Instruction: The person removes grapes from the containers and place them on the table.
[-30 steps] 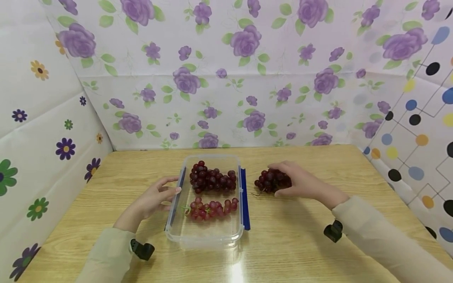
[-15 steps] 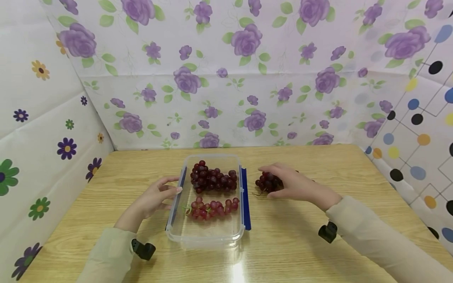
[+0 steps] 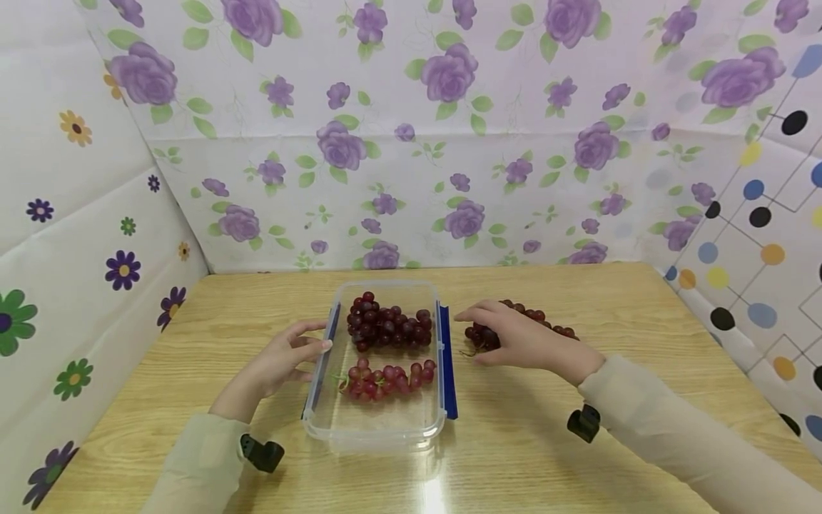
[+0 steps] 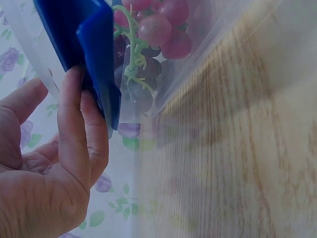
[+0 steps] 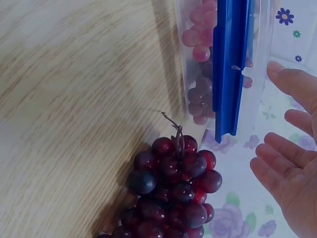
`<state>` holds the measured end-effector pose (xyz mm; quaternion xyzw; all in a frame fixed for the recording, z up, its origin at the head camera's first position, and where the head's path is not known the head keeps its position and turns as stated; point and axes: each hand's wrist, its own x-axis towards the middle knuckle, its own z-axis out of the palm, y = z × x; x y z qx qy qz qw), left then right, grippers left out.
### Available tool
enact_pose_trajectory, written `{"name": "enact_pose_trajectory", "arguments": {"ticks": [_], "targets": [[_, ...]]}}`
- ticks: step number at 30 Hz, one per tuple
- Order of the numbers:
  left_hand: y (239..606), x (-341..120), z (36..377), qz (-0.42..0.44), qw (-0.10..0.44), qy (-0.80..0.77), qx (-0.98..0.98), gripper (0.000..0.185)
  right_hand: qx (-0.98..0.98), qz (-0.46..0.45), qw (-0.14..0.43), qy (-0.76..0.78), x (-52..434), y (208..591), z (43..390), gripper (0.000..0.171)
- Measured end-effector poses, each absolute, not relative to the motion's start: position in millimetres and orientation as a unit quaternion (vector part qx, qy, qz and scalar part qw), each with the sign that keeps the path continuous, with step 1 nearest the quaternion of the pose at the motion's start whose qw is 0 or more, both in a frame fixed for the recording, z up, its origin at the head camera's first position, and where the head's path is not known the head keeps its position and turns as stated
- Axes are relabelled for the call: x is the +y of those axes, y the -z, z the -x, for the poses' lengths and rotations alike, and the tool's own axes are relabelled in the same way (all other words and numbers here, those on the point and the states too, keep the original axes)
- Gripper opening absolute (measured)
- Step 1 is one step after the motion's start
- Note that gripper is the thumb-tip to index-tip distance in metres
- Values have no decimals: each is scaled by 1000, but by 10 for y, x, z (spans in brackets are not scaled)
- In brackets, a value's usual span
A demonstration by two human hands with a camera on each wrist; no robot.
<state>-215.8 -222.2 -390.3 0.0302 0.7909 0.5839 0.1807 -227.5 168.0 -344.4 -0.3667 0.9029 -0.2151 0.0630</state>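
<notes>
A clear plastic container (image 3: pixel 379 430) with blue side flaps stands on the wooden table. Inside lie a dark grape bunch (image 3: pixel 388 328) and, nearer me, a light red grape bunch (image 3: pixel 385 382). My left hand (image 3: pixel 282 360) holds the container's left side, its thumb at the rim and its fingers against the blue flap (image 4: pixel 101 44). Between the container and my right forearm is another dark grape bunch (image 5: pixel 171 193), on the table and partly hidden in the head view. My right hand (image 3: pixel 520 335) hovers over that bunch, fingers extended toward the container's right flap (image 5: pixel 230 69), gripping nothing.
The wooden table (image 3: pixel 514 442) runs back to a white wall sheet (image 3: pixel 385 178) with purple flowers. Patterned sheets close off the left and right sides. Both wrists carry small black cameras.
My right hand has slid left, off the grapes' right part toward the container, uncovering more of that bunch behind it. The bunch itself and my left hand have stayed put.
</notes>
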Motion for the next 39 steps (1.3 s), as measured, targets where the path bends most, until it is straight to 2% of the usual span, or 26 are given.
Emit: {"name": "enact_pose_trajectory", "arguments": {"ticks": [21,39], "targets": [[3910,-2228,2157,-28,183,-584,790,62,881,423,48,207,1370,3376,2284,59],[3912,-2227,2167,-33,186,-583,790,62,871,432,80,218,1141,3460,2259,57]]}}
